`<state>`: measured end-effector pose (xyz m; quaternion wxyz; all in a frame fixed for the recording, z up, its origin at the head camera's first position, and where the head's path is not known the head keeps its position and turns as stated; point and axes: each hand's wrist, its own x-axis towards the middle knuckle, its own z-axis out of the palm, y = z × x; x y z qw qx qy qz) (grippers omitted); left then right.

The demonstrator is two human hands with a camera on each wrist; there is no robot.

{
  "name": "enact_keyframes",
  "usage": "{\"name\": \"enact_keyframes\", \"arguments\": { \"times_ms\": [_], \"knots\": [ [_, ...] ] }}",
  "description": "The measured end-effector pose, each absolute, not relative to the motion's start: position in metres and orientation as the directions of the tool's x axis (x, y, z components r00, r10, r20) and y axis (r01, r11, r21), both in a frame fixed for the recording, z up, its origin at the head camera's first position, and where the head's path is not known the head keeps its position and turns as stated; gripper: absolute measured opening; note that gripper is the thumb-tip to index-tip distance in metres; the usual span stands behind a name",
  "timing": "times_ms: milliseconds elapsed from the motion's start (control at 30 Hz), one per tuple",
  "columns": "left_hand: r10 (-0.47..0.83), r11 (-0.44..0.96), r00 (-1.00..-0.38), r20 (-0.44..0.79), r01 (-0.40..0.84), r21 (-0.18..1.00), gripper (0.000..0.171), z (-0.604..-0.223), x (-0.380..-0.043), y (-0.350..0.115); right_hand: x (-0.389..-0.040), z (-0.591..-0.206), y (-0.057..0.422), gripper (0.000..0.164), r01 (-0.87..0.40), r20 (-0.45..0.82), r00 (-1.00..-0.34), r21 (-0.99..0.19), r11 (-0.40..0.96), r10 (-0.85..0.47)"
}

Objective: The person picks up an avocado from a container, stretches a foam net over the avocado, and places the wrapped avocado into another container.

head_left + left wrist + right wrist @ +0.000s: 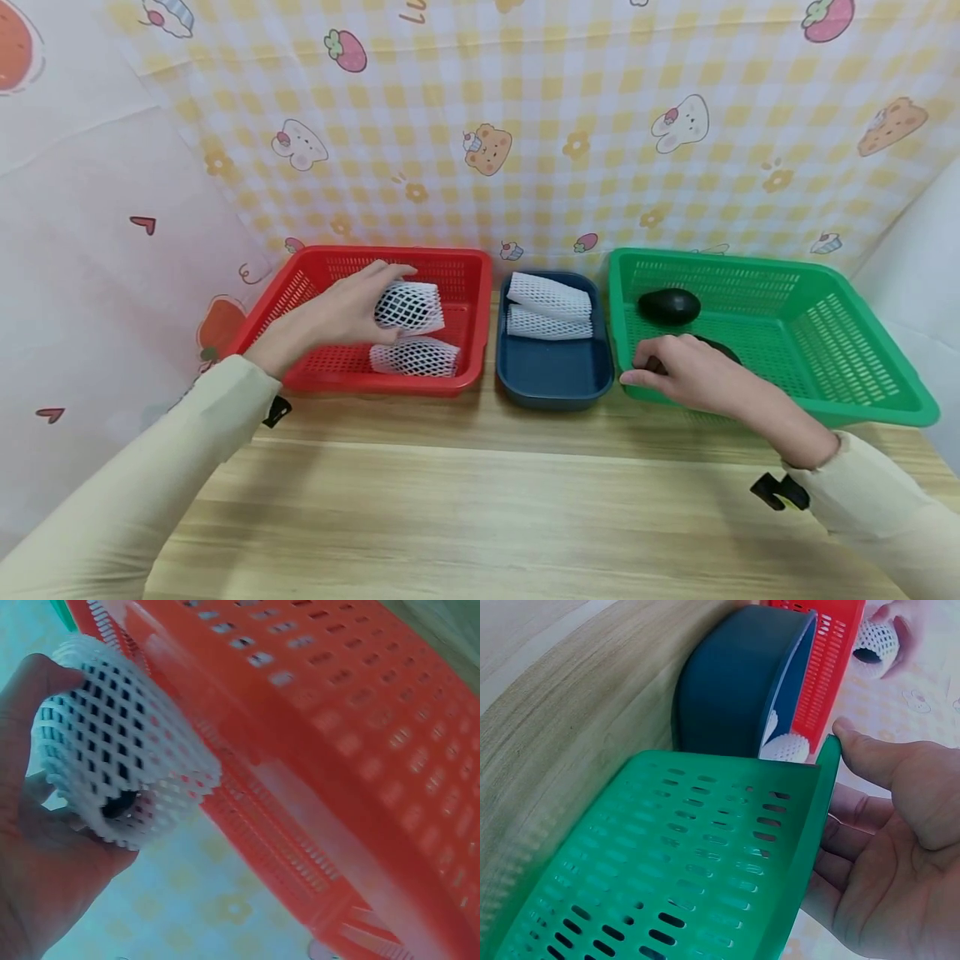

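In the head view my left hand (356, 308) grips a white foam net sleeve (411, 307) over the red basket (474, 333). Through its mesh a dark item (118, 804) shows in the left wrist view. A second netted piece (416, 357) lies below it in the basket. My right hand (686, 371) reaches over the front left corner of the green basket (911, 400), fingers bent inside, thumb tip at the rim. A dark, glossy fruit like an avocado (718, 348) lies partly hidden behind that hand; I cannot tell if the fingers hold it. Another avocado (669, 306) sits farther back.
Between the baskets stands a dark blue tray (553, 367) with two white foam net sleeves (550, 323) at its back. All three containers sit on a wood-grain table (480, 525), against a checked cloth (540, 108). Both basket rims stand above the tray's sides.
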<state>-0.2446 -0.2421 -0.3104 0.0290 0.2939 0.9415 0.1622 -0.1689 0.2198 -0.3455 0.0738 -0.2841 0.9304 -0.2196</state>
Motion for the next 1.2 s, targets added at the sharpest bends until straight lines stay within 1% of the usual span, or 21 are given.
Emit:
{"name": "enact_keyframes", "arguments": {
  "times_ms": [167,433,700,800,933,1000,1100,1200],
  "knots": [
    [0.558,0.794,-0.830,0.000,0.535,0.288,0.085,-0.316,-0.251,-0.255,-0.168,-0.345,0.219,0.023,-0.499,-0.013,-0.827,-0.444,0.744,-0.562],
    [0.545,0.817,-0.834,-0.089,0.504,0.280,0.068,-0.316,-0.252,-0.273,-0.168,-0.346,0.219,0.025,-0.497,-0.008,-0.832,-0.435,0.751,-0.555],
    [0.551,0.823,-0.826,-0.117,0.516,0.237,0.064,-0.316,-0.249,-0.294,-0.166,-0.346,0.219,0.026,-0.504,0.008,-0.833,-0.428,0.750,-0.554],
    [0.554,0.828,-0.819,-0.147,0.525,0.197,0.063,-0.316,-0.247,-0.298,-0.166,-0.346,0.219,0.026,-0.503,0.007,-0.832,-0.430,0.750,-0.554],
    [0.549,0.835,-0.809,-0.211,0.522,0.173,0.063,-0.316,-0.247,-0.300,-0.166,-0.346,0.219,0.026,-0.505,0.011,-0.832,-0.428,0.749,-0.555],
    [0.541,0.841,-0.802,-0.253,0.508,0.187,0.061,-0.317,-0.248,-0.301,-0.166,-0.346,0.219,0.027,-0.506,0.013,-0.832,-0.427,0.749,-0.555],
    [0.503,0.864,-0.798,-0.333,0.450,0.227,0.055,-0.320,-0.247,-0.301,-0.166,-0.346,0.218,0.029,-0.505,0.011,-0.832,-0.427,0.750,-0.555],
    [0.468,0.882,-0.794,-0.388,0.392,0.261,0.049,-0.323,-0.245,-0.301,-0.167,-0.346,0.218,0.032,-0.509,0.013,-0.830,-0.427,0.747,-0.558]
  ]
}}
